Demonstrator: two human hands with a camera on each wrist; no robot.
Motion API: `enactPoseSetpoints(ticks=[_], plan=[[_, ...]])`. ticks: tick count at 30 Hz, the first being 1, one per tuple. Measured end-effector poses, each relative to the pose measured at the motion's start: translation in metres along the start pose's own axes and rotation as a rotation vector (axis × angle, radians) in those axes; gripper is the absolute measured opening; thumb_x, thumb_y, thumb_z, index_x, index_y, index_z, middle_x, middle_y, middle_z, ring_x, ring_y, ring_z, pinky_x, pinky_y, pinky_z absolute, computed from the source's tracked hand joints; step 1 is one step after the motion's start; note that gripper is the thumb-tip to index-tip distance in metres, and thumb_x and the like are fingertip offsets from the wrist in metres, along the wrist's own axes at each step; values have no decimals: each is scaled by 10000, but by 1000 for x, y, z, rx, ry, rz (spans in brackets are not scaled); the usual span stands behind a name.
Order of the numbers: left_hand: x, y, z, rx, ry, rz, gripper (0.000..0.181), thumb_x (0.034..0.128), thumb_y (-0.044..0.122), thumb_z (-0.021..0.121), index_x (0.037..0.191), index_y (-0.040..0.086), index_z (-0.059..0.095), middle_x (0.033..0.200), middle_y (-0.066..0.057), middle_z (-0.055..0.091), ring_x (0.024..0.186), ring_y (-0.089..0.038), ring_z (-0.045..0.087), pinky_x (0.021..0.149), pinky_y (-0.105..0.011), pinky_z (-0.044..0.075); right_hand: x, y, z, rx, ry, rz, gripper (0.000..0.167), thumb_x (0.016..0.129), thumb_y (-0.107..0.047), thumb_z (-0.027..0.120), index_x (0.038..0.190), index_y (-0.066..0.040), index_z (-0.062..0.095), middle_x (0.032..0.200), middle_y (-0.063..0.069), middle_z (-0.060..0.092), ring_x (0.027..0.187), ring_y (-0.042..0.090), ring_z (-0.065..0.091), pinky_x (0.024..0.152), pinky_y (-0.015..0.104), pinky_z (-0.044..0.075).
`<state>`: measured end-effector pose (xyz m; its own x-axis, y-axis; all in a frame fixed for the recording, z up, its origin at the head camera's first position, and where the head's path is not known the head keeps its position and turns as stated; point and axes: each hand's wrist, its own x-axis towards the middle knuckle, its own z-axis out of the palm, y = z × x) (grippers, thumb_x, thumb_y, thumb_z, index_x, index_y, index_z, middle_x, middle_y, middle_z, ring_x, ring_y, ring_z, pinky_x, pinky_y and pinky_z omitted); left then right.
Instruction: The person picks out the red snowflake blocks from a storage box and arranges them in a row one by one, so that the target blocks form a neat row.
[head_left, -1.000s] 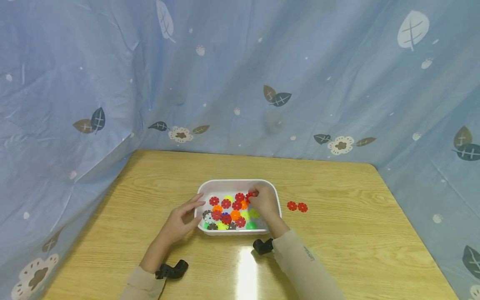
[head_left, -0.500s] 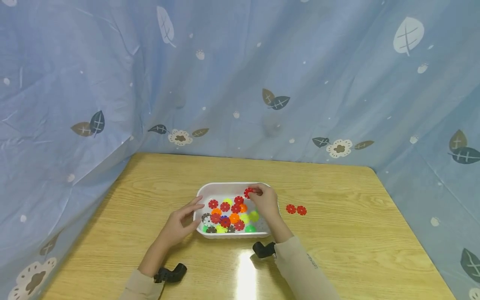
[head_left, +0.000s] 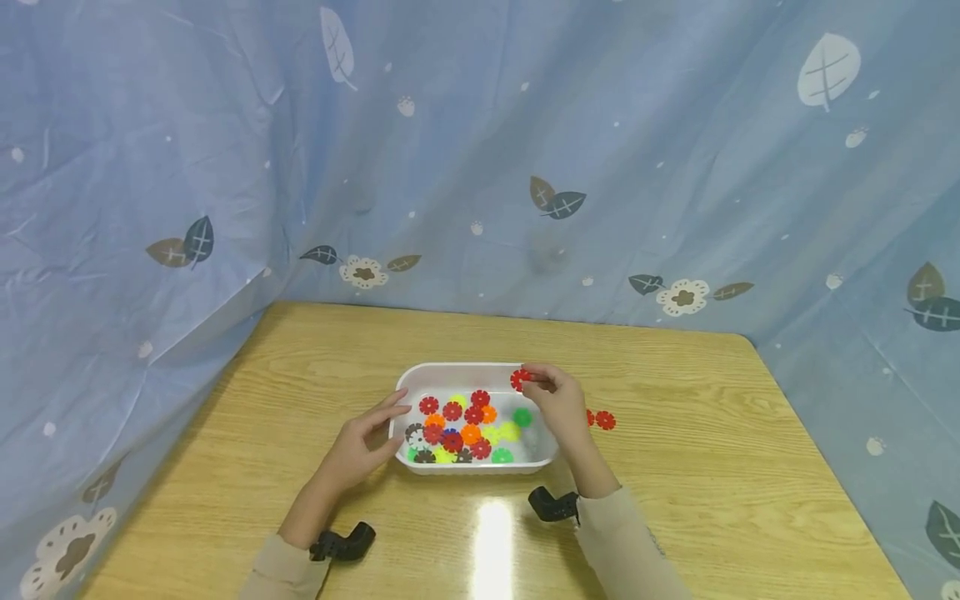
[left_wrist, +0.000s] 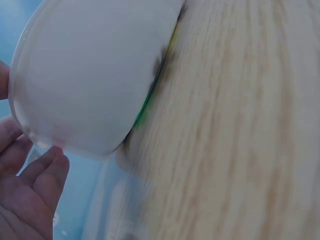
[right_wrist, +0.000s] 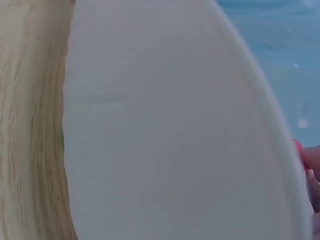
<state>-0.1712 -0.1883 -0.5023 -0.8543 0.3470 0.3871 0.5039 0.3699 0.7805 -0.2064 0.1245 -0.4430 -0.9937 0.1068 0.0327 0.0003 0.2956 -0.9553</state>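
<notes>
A white plastic tray (head_left: pixel 480 469) holds several notched plastic discs in red, orange, yellow, green, white, dark grey and blue. My left hand (head_left: pixel 362 443) rests at the tray's left end, its fingers spread and extending over the rim. In the left wrist view, fingertips (left_wrist: pixel 57 160) touch the tray's end. Above the tray's right side, my right hand (head_left: pixel 558 408) pinches a red notched disc (head_left: pixel 520 381) between thumb and fingers. The right wrist view shows mostly tray wall, with a bit of red disc (right_wrist: pixel 298 146) at the fingertips.
Two red discs (head_left: pixel 605 420) lie on the wooden table (head_left: pixel 697 467) right of the tray, one partly hidden by my right hand. A blue patterned curtain (head_left: pixel 465 150) hangs behind and at both sides. Black wrist mounts (head_left: pixel 553 505) sit on both wrists.
My right hand has lifted the red disc from among the others and carried it up and rightward. A green disc beneath has come into view. My left hand stays in place.
</notes>
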Motion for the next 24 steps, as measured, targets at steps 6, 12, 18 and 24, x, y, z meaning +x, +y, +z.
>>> enactPoseSetpoints(ticks=[6,12,18,24], plan=[[2,-1,1,7,2,25,368,846,0,657,1208,-31,598,1455,-171,430,1352,-334,385,1044,-109,314,-6,-1,-18,10,27,-37,261,847,-42,671,1107,-32,681,1025,154,672,849,105,620,721,136,515],[0,0,1,-16,7,0,383,836,6,670,1212,-14,604,1463,-141,429,1369,-276,370,1046,-112,313,-10,2,-32,59,45,0,270,865,-49,661,1133,-16,662,1068,166,651,826,43,607,689,124,523],[1,0,2,-21,1,5,377,845,17,666,1215,-17,601,1467,-138,426,1361,-321,366,1046,-113,314,-13,10,-54,132,93,33,290,884,-49,641,1165,22,628,983,40,608,805,18,624,726,165,561],[0,-2,1,8,7,28,361,856,12,651,1210,-33,594,1453,-176,431,1370,-268,379,1040,-100,315,-17,25,-74,192,163,74,335,897,-62,629,1205,62,583,906,-100,603,833,28,618,803,214,569]])
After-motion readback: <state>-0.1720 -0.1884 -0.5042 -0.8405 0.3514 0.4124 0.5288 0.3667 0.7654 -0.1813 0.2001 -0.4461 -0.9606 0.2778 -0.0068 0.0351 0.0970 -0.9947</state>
